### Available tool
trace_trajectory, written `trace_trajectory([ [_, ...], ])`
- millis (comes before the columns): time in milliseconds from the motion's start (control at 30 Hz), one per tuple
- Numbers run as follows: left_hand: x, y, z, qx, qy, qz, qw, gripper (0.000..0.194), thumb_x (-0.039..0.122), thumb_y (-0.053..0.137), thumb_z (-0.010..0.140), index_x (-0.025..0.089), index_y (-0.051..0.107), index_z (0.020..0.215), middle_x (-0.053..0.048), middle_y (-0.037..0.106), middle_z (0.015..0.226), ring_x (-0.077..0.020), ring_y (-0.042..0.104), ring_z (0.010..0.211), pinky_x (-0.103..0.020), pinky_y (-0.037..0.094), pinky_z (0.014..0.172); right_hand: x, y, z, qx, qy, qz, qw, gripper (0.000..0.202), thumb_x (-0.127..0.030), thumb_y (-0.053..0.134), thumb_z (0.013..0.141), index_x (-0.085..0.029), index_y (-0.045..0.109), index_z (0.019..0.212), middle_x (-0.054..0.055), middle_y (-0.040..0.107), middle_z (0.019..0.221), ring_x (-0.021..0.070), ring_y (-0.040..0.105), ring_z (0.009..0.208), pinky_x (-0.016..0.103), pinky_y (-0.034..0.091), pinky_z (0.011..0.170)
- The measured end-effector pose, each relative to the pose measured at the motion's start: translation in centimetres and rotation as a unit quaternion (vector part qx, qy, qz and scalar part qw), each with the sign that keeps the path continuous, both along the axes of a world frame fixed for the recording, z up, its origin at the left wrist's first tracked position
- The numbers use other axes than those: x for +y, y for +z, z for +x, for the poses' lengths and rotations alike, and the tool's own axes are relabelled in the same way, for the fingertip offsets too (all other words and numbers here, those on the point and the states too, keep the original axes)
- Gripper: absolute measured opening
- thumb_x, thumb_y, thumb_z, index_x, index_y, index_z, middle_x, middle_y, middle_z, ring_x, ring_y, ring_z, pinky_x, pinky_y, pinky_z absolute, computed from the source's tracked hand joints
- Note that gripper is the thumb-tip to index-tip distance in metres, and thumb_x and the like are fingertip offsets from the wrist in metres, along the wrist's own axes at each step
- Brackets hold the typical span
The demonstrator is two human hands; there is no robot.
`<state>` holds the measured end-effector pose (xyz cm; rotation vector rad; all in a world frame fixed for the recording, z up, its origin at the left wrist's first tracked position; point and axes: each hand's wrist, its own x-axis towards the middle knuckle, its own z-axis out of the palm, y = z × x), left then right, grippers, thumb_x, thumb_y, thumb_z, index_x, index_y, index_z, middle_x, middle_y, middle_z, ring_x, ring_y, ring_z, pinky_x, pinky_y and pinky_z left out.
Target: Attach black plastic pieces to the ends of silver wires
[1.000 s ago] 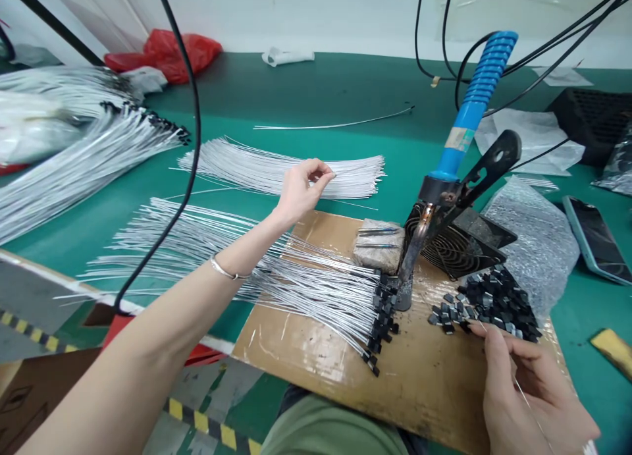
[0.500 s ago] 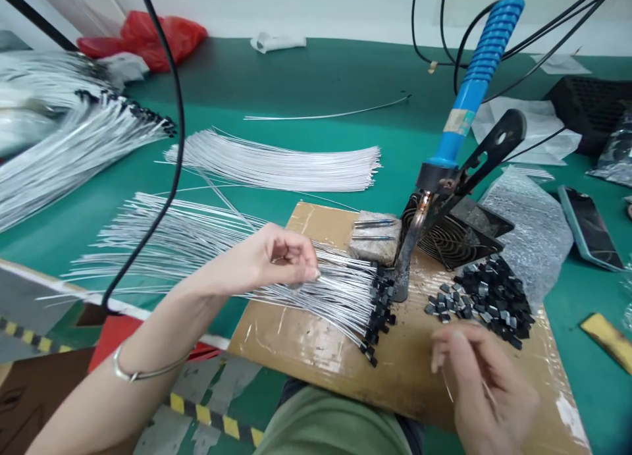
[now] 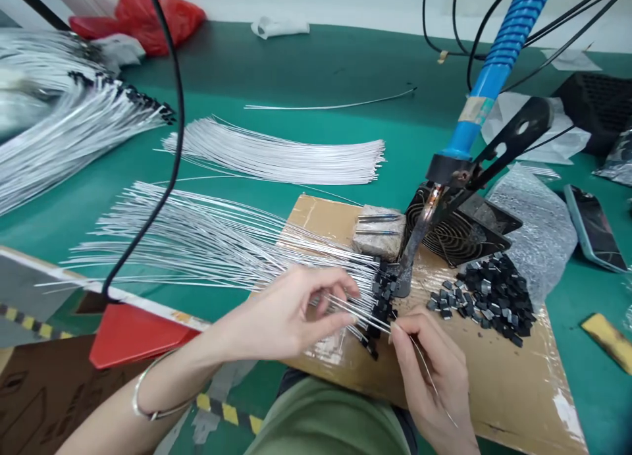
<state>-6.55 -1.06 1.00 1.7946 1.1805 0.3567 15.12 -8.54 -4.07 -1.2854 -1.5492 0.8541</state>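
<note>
My left hand (image 3: 306, 313) is closed loosely around white wires (image 3: 363, 312), which stretch from its fingertips to my right hand. At their far ends, my right hand (image 3: 432, 369) pinches with thumb and forefinger; a thin silvery strand like solder wire (image 3: 433, 382) runs through it and trails below. Whether its fingertips also grip the white wire ends is hard to see. Beneath and behind both hands, a spread bundle of white wires (image 3: 197, 241) ends in black connectors (image 3: 385, 290). Beside those connectors, the tip of a blue-handled soldering iron (image 3: 419, 224) points down onto the board.
Loose black connectors (image 3: 498, 297) are heaped on the cardboard (image 3: 494, 382), right of the iron. A sponge block (image 3: 379, 231) with metal tips and a black fan (image 3: 454, 228) stand behind. Another wire bundle (image 3: 281, 153) lies farther back. A black cable (image 3: 178, 112) hangs at left.
My right hand has moved left and now meets my left hand. The left hand has shifted right and down, drawing wires towards the right fingertips. The whole view has tilted slightly.
</note>
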Motion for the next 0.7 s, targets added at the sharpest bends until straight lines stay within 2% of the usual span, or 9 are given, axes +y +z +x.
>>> trace_trajectory([
  [67, -0.7, 0.0, 1.1, 0.007, -0.029, 0.008, 1.000, 0.024, 0.036, 0.068, 0.094, 0.022, 0.076, 0.112, -0.005, 0.078, 0.088, -0.0167, 0.060, 0.062, -0.027, 0.044, 0.056, -0.2, -0.2, 0.0, -0.004, 0.005, -0.006, 1.000, 0.021, -0.015, 0.051, 0.106, -0.022, 0.058, 0.087, -0.003, 0.051, 0.076, 0.0122, 0.050, 0.067, 0.025, 0.037, 0.061],
  [167, -1.3, -0.2, 2.7, -0.005, -0.045, 0.007, 0.999, 0.017, 0.029, 0.064, 0.097, 0.022, 0.076, 0.105, -0.001, 0.073, 0.077, -0.0143, 0.056, 0.057, -0.026, 0.040, 0.053, -0.3, -0.6, 0.2, -0.011, 0.013, -0.006, 1.000, 0.021, -0.013, 0.051, 0.106, -0.023, 0.058, 0.089, -0.003, 0.051, 0.078, 0.0118, 0.050, 0.068, 0.024, 0.037, 0.060],
  [267, -1.6, -0.6, 3.8, -0.026, -0.026, -0.002, 0.999, 0.015, 0.023, 0.061, 0.097, 0.020, 0.073, 0.089, 0.003, 0.065, 0.066, -0.0115, 0.049, 0.054, -0.024, 0.035, 0.050, -0.2, -1.0, 0.5, -0.026, 0.018, 0.015, 0.999, 0.019, -0.011, 0.052, 0.105, -0.022, 0.061, 0.092, -0.003, 0.052, 0.079, 0.0115, 0.052, 0.068, 0.023, 0.038, 0.060],
  [400, -1.9, -1.0, 4.4, -0.022, 0.025, -0.031, 0.999, 0.019, 0.026, 0.058, 0.099, 0.020, 0.069, 0.085, 0.004, 0.058, 0.065, -0.0113, 0.044, 0.056, -0.024, 0.032, 0.052, 0.0, -1.5, 0.4, -0.030, -0.011, 0.052, 0.998, 0.018, -0.011, 0.054, 0.103, -0.021, 0.062, 0.091, -0.002, 0.054, 0.078, 0.0106, 0.053, 0.067, 0.021, 0.039, 0.059],
  [467, -1.8, -1.1, 4.4, -0.038, 0.053, -0.066, 0.996, 0.020, 0.031, 0.058, 0.099, 0.020, 0.067, 0.085, 0.004, 0.053, 0.064, -0.0116, 0.040, 0.056, -0.024, 0.030, 0.051, 0.0, -1.5, 0.3, 0.002, -0.069, 0.039, 0.997, 0.023, -0.014, 0.054, 0.104, -0.021, 0.060, 0.083, -0.003, 0.053, 0.073, 0.0103, 0.052, 0.065, 0.021, 0.040, 0.060],
  [567, -1.4, -1.0, 4.5, -0.076, 0.086, -0.126, 0.985, 0.023, 0.036, 0.059, 0.095, 0.018, 0.065, 0.081, 0.006, 0.046, 0.060, -0.0117, 0.034, 0.054, -0.026, 0.025, 0.050, -0.1, -1.5, 0.1, 0.096, -0.162, -0.020, 0.982, 0.030, -0.023, 0.056, 0.107, -0.021, 0.060, 0.077, -0.006, 0.051, 0.062, 0.0083, 0.050, 0.054, 0.020, 0.041, 0.054],
  [633, -1.1, -1.0, 4.6, -0.096, 0.093, -0.151, 0.979, 0.024, 0.037, 0.060, 0.092, 0.018, 0.063, 0.079, 0.006, 0.045, 0.060, -0.0115, 0.033, 0.054, -0.026, 0.023, 0.050, -0.2, -1.6, 0.1, 0.173, -0.183, -0.064, 0.966, 0.026, -0.029, 0.060, 0.106, -0.021, 0.068, 0.082, -0.005, 0.057, 0.062, 0.0073, 0.053, 0.050, 0.018, 0.043, 0.049],
  [700, -0.8, -0.9, 4.7, -0.111, 0.097, -0.162, 0.976, 0.025, 0.038, 0.060, 0.090, 0.017, 0.063, 0.078, 0.005, 0.047, 0.061, -0.0114, 0.034, 0.055, -0.026, 0.023, 0.050, -0.2, -1.6, -0.1, 0.232, -0.171, -0.093, 0.953, 0.021, -0.033, 0.065, 0.104, -0.021, 0.077, 0.091, -0.002, 0.067, 0.070, 0.0084, 0.062, 0.053, 0.017, 0.050, 0.049],
])
